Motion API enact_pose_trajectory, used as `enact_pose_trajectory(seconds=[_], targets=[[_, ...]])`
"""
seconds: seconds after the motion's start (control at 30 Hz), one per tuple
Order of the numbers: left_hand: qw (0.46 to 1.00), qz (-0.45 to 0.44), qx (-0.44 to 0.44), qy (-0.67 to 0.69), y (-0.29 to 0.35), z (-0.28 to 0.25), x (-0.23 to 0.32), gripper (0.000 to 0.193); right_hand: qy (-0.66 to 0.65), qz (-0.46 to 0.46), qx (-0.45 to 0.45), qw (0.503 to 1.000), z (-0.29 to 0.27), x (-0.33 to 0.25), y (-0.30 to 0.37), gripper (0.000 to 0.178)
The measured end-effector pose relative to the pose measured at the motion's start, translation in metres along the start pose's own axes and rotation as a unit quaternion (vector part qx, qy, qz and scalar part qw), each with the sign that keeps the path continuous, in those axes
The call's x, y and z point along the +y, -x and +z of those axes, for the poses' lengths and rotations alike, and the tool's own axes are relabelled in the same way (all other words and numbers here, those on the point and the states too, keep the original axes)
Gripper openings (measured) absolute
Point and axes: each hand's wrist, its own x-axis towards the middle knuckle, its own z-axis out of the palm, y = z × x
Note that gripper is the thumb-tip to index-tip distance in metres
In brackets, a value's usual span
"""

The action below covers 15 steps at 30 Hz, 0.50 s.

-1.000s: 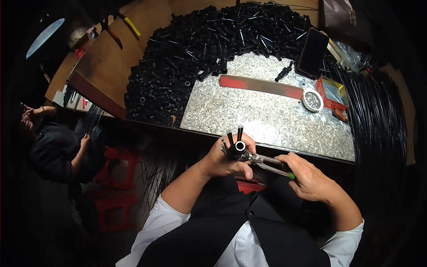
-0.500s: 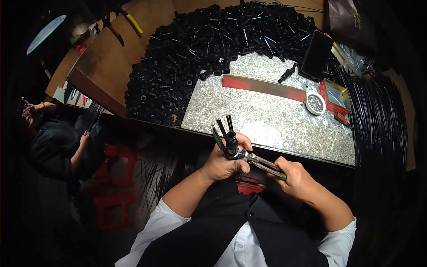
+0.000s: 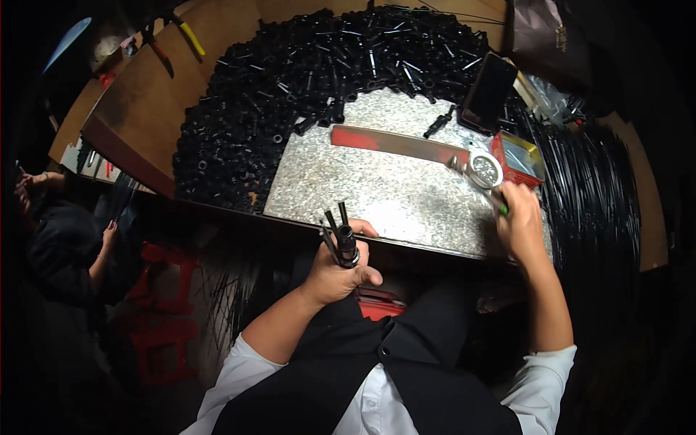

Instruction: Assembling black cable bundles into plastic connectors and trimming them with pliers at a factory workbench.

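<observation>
Just off the table's near edge, my left hand (image 3: 337,270) is closed round a black tubular part (image 3: 348,245). Several thin black rods (image 3: 333,226) stick up beside it from the same grip. My right hand (image 3: 520,217) reaches over the right side of the stone tabletop, wrapped round green-handled pliers (image 3: 502,204). The pliers' front end is at a small white bowl (image 3: 473,162) of tiny shiny metal pieces. Blur and the bowl keep me from seeing whether the jaws hold a piece.
A large heap of black tubular parts (image 3: 232,138) covers the back and left. A red-brown bar (image 3: 391,143), a phone (image 3: 487,98) and a red box (image 3: 516,174) lie on the tabletop (image 3: 377,192). Long black rods (image 3: 594,196) hang at right. Another person (image 3: 72,232) sits left.
My right hand has carried the pliers away from the tubular part, up and right to the white bowl. My left hand keeps its hold. The whole view has shifted slightly.
</observation>
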Motion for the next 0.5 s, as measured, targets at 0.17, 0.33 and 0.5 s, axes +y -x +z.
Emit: enact_pose_trajectory(seconds=[0.17,0.33,0.5], targets=[[0.999,-0.025,-0.026,0.004,-0.002,0.007,0.009,0.075,0.056,0.01,-0.032,0.998,0.012,0.029,-0.033,0.017],[1.0,-0.014,-0.01,-0.004,-0.001,0.007,0.007,0.078,0.134,-0.006,-0.111,0.985,0.038,0.041,-0.056,0.02],[1.0,-0.018,-0.009,-0.008,-0.002,0.008,0.013,0.078,0.143,0.004,-0.137,0.98,0.045,0.037,-0.065,0.017]])
